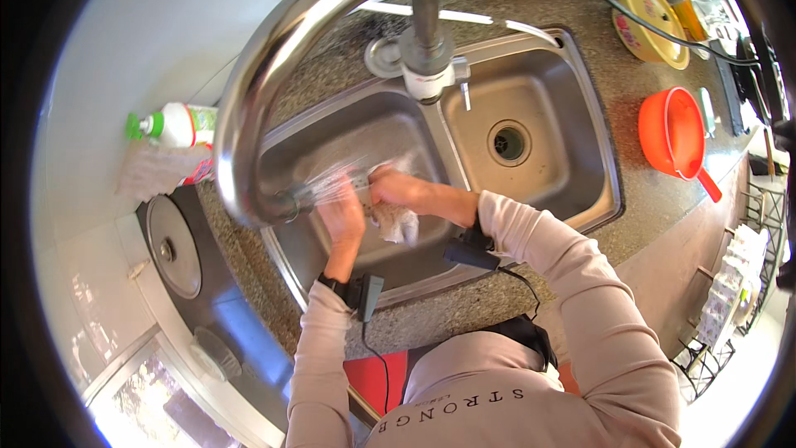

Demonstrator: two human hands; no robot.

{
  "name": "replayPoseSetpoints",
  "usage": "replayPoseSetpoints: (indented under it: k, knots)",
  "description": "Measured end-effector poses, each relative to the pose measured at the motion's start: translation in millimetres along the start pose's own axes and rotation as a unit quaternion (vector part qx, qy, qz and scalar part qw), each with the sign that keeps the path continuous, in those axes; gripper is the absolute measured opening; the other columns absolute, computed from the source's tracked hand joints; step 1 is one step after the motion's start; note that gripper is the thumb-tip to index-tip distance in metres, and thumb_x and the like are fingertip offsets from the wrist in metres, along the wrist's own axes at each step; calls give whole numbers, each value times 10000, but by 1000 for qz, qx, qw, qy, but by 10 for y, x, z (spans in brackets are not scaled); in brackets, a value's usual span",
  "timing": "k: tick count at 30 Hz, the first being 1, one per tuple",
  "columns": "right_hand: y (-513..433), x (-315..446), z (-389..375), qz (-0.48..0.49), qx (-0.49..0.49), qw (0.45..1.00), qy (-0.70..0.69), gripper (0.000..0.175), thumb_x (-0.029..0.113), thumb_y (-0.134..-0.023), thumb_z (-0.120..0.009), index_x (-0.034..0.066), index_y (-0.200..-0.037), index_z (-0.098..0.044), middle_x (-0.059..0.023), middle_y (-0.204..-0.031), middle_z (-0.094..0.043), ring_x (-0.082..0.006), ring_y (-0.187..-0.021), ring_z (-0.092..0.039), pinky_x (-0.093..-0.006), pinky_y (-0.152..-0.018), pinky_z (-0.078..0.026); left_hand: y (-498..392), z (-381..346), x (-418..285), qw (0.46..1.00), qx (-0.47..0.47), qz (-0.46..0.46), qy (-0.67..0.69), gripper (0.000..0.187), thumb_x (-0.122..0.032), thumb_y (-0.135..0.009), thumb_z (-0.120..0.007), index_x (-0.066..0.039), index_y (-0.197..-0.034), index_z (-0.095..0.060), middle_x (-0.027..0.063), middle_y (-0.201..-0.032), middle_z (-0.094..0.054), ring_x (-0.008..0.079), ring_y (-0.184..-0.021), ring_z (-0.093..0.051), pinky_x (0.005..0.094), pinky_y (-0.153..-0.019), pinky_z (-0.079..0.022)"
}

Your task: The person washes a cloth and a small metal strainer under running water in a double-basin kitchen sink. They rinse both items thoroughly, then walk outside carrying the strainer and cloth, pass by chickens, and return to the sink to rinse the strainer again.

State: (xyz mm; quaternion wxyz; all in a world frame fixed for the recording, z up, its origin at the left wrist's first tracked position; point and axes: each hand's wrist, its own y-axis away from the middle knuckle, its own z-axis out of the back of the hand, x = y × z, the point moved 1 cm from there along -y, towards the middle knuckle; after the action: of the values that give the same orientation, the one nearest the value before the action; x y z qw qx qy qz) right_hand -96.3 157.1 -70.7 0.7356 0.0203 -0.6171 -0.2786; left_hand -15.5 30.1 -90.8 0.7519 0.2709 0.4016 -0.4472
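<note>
Water sprays from the curved metal faucet [326, 3] into the left basin of a steel double sink [435, 143]. My left hand [342, 211] is under the spray, blurred, its fingers near a pale cloth [397, 223]. Whether those fingers grip the cloth cannot be told. My right hand [398, 190] is closed on the upper part of the same wet cloth, just right of the left hand. The cloth's lower end hangs over the basin floor. Spray and motion blur hide part of the fingertips.
Right of the sink, a red plastic dipper [662, 134] and a yellow lidded container [640, 28] stand on the stone counter. A green-topped pump bottle [180, 124] and a grey cloth [152, 171] lie at the left. A round metal lid [177, 261] is below them.
</note>
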Motion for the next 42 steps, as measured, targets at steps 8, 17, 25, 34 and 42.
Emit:
replayPoseSetpoints:
  k: [8,17,25,34,42]
  knots:
    - [247,159,-60,16,11,898,-440,234,39,-783,-546,50,-1002,-628,-60,-920,-620,-160,-844,-587,-325,-746,-461,-118,141,-25,913,33,233,332,404,-340,-964,-357,-5,-1058,-562,120,-1013,-623,242,-868,-605,367,-783,-495]
    - [106,152,64,132,-112,946,272,163,185,-697,-613,88,-795,-700,-85,-983,-595,-270,-966,-553,-401,-830,-428,-104,59,-71,879,124,353,295,457,-466,-944,-318,-87,-966,-573,55,-740,-620,179,-529,-577,274,-339,-368]
    - [261,-304,57,-43,-31,692,-720,384,28,-649,-432,-100,-985,-565,-186,-969,-603,-271,-867,-604,-391,-789,-519,-91,298,222,790,49,277,546,486,-495,-921,-406,-75,-1111,-560,90,-957,-641,257,-782,-620,378,-554,-490]
    - [667,-306,-107,-4,-110,704,-702,493,16,-791,-433,24,-1284,-439,-91,-1142,-561,-201,-1021,-556,-356,-920,-450,55,211,20,752,40,310,581,368,-251,-880,-530,-31,-1174,-519,140,-1121,-600,307,-1040,-589,445,-955,-469]
    - [641,-49,-321,58,-190,699,-687,367,148,-933,-524,71,-1284,-451,-52,-1182,-544,-157,-1098,-524,-325,-934,-441,184,84,-157,779,14,425,460,215,-93,-865,-578,-39,-1072,-564,63,-997,-635,187,-859,-622,323,-737,-512]
